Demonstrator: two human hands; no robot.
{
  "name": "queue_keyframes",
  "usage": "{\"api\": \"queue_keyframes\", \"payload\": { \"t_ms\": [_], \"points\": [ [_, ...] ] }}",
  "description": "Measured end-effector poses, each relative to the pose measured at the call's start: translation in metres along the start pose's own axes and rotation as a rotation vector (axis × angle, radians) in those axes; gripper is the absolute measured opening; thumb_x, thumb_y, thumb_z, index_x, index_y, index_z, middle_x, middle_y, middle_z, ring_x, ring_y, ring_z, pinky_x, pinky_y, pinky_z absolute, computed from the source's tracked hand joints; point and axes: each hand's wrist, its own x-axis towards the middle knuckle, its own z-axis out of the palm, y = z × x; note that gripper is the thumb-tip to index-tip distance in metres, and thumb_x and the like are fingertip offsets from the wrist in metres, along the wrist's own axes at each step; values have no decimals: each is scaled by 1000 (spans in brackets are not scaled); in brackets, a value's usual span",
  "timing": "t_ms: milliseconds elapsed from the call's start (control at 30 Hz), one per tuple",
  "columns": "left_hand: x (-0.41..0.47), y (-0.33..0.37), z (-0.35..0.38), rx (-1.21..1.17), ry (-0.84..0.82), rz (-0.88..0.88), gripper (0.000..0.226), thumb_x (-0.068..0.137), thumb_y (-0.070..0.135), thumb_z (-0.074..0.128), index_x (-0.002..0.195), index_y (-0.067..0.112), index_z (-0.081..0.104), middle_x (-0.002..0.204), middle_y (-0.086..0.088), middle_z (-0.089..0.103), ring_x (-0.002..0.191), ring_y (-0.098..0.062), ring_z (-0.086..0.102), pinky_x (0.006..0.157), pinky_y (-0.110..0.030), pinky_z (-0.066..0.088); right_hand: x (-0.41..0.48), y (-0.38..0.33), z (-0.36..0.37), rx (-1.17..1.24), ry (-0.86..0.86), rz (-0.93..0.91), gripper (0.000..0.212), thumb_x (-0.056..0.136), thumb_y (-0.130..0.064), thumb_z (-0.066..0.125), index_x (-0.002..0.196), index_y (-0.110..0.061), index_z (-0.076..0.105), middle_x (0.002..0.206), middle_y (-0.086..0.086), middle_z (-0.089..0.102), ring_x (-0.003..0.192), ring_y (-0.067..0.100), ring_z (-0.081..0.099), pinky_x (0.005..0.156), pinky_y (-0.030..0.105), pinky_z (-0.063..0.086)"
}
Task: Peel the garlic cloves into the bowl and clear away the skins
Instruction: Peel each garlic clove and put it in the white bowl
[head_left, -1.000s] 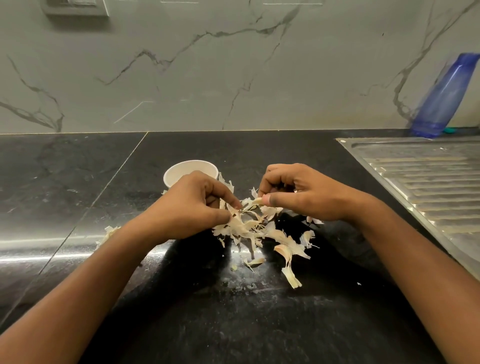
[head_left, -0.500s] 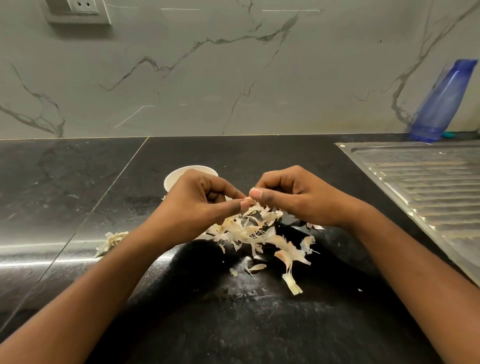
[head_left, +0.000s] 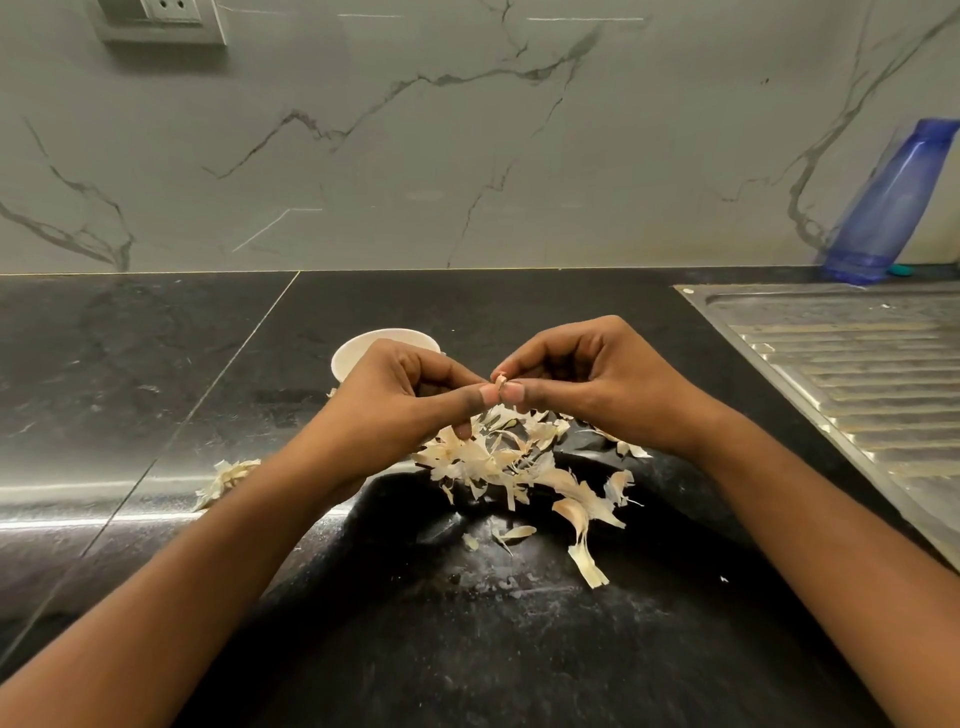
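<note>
Head view: small pale garlic clove (head_left: 501, 383) pinched between left hand (head_left: 410, 400) and right hand (head_left: 592, 384), fingers of both curled, grasping it, above black stone desk (head_left: 519, 649). White round bowl (head_left: 358, 347) just behind left hand. Heap of papery cream skins (head_left: 498, 462) on desk under hands. Judgement: clove light, firm, slippery once bare; skin thin, brittle, tears; nip loose edge at tip, steady body

the bare left forearm (head_left: 208, 571) and right forearm (head_left: 779, 519) reach in from the lower corners and converge at the middle. the left hand (head_left: 410, 395) and right hand (head_left: 597, 379) meet thumb tip to thumb tip, fingers curled inward, knuckles up, together pinching a small garlic piece (head_left: 501, 382).
</note>
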Motion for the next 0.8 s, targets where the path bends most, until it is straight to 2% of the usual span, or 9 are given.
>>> {"api": "queue_keyframes", "payload": {
  "t_ms": [100, 200, 400, 600, 800],
  "points": [
    [-1, 0, -1, -3, 70, 45, 22, 79, 33, 87, 88, 14, 84, 73, -14, 74, 56, -22, 53, 49, -26, 42, 0, 0, -1, 23, 5, 8, 21, 94, -14, 79, 112, -5, 76, 96, 7, 81, 88, 22, 79, 79, 27, 62],
    [-2, 2, -2, -61, 51, 8, 15, 86, 21, 82, 91, 7, 81, 74, -13, 75, 54, -19, 60, 47, -25, 47, 0, 1, -1, 35, 3, 15, 19, 93, -10, 79, 111, -3, 75, 95, 9, 81, 87, 24, 80, 78, 28, 62],
    [-2, 4, -1, -183, -32, -70, 19, 90, 9, 74, 102, -4, 79, 90, -26, 77, 76, -31, 76, 67, -28, 65, 0, 1, 2, -43, -5, -42, 18, 92, -12, 81, 108, -4, 79, 94, 7, 81, 85, 24, 79, 79, 29, 64],
    [-3, 5, -2, -289, -67, -145, 29, 84, 12, 75, 106, -7, 78, 99, -29, 76, 85, -33, 77, 75, -30, 66, 0, 1, 2, -70, 21, -108, 19, 92, -10, 81, 109, -2, 80, 98, 5, 82, 90, 23, 80, 83, 36, 66],
    [-4, 6, 2, -320, -38, -153, 17, 87, 6, 73, 97, -7, 79, 93, -30, 76, 76, -28, 77, 68, -26, 65, 0, 0, 4, -176, 30, -173, 17, 92, -12, 82, 107, -5, 82, 96, 1, 82, 87, 20, 80, 79, 43, 67]
  ]
}}
